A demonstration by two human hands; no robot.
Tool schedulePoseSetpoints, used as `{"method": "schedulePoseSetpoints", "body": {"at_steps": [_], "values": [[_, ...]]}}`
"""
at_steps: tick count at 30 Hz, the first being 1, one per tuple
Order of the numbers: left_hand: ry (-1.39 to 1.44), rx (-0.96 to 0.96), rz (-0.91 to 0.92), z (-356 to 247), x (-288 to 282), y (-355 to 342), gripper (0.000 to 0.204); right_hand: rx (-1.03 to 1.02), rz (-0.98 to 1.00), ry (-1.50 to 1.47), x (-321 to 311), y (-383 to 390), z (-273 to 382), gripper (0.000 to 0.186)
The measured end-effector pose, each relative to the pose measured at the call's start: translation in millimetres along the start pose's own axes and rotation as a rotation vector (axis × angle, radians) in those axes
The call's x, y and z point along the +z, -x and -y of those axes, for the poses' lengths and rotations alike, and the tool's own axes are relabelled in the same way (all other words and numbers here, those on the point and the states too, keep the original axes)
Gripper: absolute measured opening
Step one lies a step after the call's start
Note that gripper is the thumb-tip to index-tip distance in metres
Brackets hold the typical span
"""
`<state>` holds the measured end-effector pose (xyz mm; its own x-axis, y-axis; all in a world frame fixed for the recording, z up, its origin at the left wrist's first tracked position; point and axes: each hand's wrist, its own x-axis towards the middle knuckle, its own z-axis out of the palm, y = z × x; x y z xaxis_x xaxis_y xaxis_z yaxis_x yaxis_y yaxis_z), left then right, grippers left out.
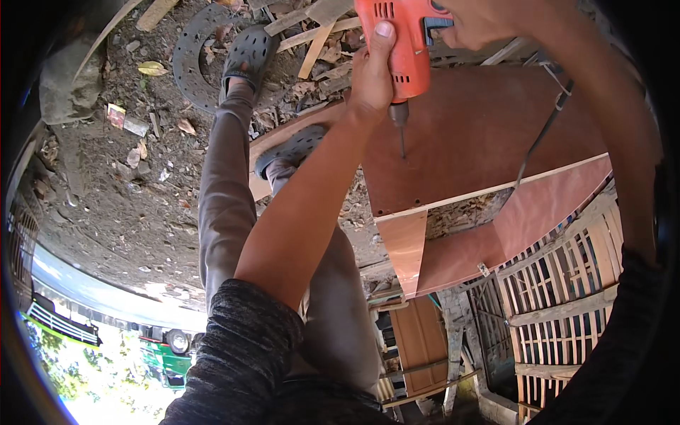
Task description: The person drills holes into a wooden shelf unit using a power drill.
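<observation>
Left hand (372, 79) grips the side of the orange power drill (409, 62); right hand (482, 25) grips its handle end. The drill bit (402, 138) is directed at the brown plywood panel (489, 120); tip contact cannot be confirmed.

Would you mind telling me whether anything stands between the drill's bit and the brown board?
Nothing visible does: the thin bit of the orange drill, held by the left hand and right hand, points at the board, though contact is unclear. A dark cable shows off to the right.
</observation>
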<state>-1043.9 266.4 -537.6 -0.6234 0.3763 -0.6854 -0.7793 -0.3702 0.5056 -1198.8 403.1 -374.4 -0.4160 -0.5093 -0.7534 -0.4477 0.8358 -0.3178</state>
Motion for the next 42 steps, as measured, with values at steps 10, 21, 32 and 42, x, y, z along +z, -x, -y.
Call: {"method": "schedulePoseSetpoints", "body": {"at_steps": [10, 21, 32, 42], "values": [[-0.061, -0.029, 0.007, 10.1, -5.4, -6.0, 0.084, 0.040, 0.022, -0.012, 2.7, 4.6, 1.3, 0.057], [-0.052, 0.008, -0.026, 4.4, -1.1, -1.0, 0.090, 0.048, 0.081, -0.019, 9.1, 0.5, -3.3, 0.061], [-0.120, -0.045, -0.108, 3.9, 3.9, 5.3, 0.095, 0.020, -0.003, -0.006, 11.4, 12.2, 4.9, 0.064], [-0.146, -0.138, -0.018, -5.4, -6.3, 3.6, 0.098, 0.034, 0.094, -0.051, -16.9, 26.2, 20.3, 0.066]]}}
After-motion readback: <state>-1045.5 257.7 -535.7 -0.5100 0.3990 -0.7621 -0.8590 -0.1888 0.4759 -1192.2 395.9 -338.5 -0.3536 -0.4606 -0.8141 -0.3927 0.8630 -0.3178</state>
